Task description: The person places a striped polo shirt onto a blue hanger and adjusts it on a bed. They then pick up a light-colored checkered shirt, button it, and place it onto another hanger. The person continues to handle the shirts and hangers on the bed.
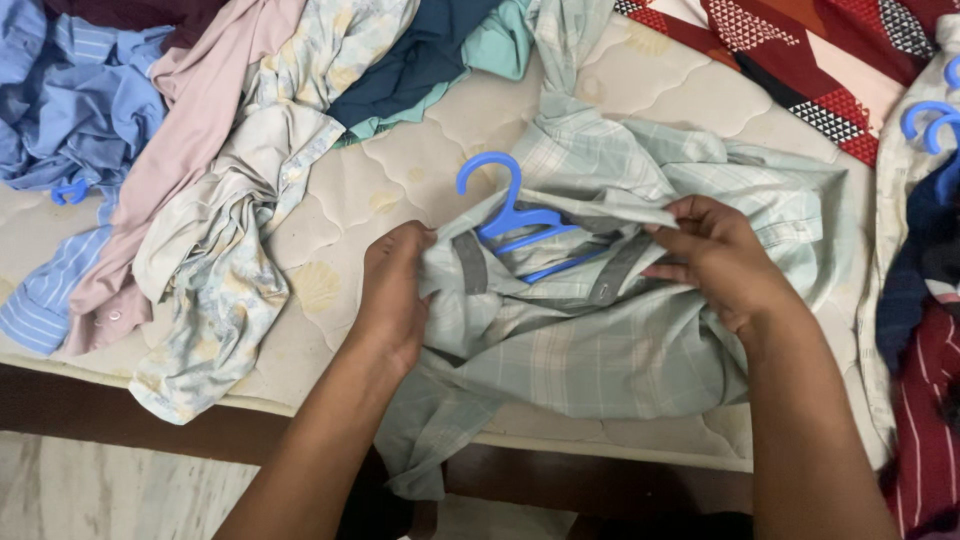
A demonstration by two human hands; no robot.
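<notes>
A pale green checked shirt (590, 350) lies on the mattress (400, 170) with a blue plastic hanger (510, 215) pushed into its collar opening; the hook sticks out above the collar. My left hand (392, 295) grips the left side of the collar and shoulder. My right hand (715, 255) pinches the right side of the collar, pulling the fabric taut over the hanger. Both forearms reach in from the bottom of the view.
A pile of loose clothes (200, 150) in blue, pink, floral and teal covers the mattress's left and top. More garments on blue hangers (930, 115) lie at the right edge. A red patterned cloth (800, 50) sits at top right. The bed's front edge (600, 445) runs below the shirt.
</notes>
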